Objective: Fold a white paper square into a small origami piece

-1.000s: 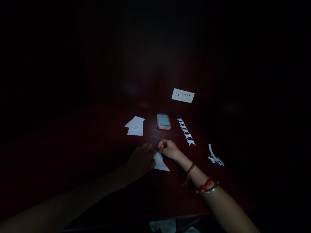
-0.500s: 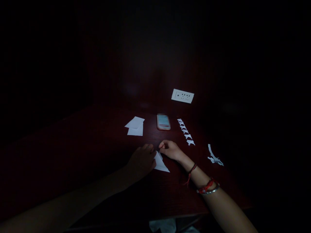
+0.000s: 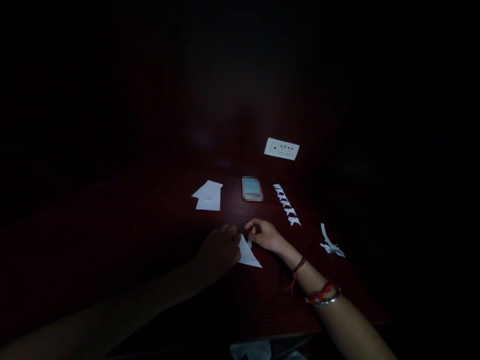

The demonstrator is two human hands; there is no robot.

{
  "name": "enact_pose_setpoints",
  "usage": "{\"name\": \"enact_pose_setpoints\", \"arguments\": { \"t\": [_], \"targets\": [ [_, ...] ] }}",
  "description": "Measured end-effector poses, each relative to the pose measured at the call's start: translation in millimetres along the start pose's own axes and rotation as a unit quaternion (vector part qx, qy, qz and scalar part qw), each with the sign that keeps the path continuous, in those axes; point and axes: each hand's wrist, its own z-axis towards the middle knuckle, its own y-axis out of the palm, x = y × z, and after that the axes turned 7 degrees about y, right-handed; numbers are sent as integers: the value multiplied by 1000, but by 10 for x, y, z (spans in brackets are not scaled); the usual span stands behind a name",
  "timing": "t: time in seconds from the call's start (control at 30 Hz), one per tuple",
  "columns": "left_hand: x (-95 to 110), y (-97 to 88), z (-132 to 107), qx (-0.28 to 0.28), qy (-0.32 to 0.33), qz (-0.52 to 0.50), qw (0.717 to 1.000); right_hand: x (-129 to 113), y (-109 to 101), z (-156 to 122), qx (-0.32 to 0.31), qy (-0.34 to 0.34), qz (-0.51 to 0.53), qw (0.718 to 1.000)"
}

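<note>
A white folded sheet of paper (image 3: 248,256), triangular in outline, lies on the dark red table. My left hand (image 3: 221,250) is closed over its left side, with the fingertips hidden from me. Along the sheet's upper right edge, a narrow paper strip (image 3: 249,244) shows at the thumb of my right hand (image 3: 265,236). The right fingers are curled and seem to pinch that strip, though the contact is dim and partly covered.
Two overlapping white sheets (image 3: 209,195) lie ahead on the left. A phone (image 3: 252,189) with a lit screen is in the middle. Several small folded paper pieces (image 3: 287,204) form a row to its right. Paper scraps (image 3: 332,247) lie farther right. A socket plate (image 3: 282,149) is on the wall.
My right hand has shifted slightly right and toward me, and the strip has come a little away from the folded sheet. My left hand stays in place.
</note>
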Motion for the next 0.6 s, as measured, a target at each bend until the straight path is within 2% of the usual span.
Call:
{"name": "enact_pose_setpoints", "arguments": {
  "t": [0.17,0.33,0.6],
  "targets": [
    [-28,13,-26,7,-3,1,1000,1,-30,-17,-55,-7,22,998],
    [-52,16,-36,7,-3,-9,1000,3,-63,-48,-47,4,3,999],
    [-92,50,-54,21,5,-17,1000,30,-97,-68,-70,-33,-8,997]
  ]
}}
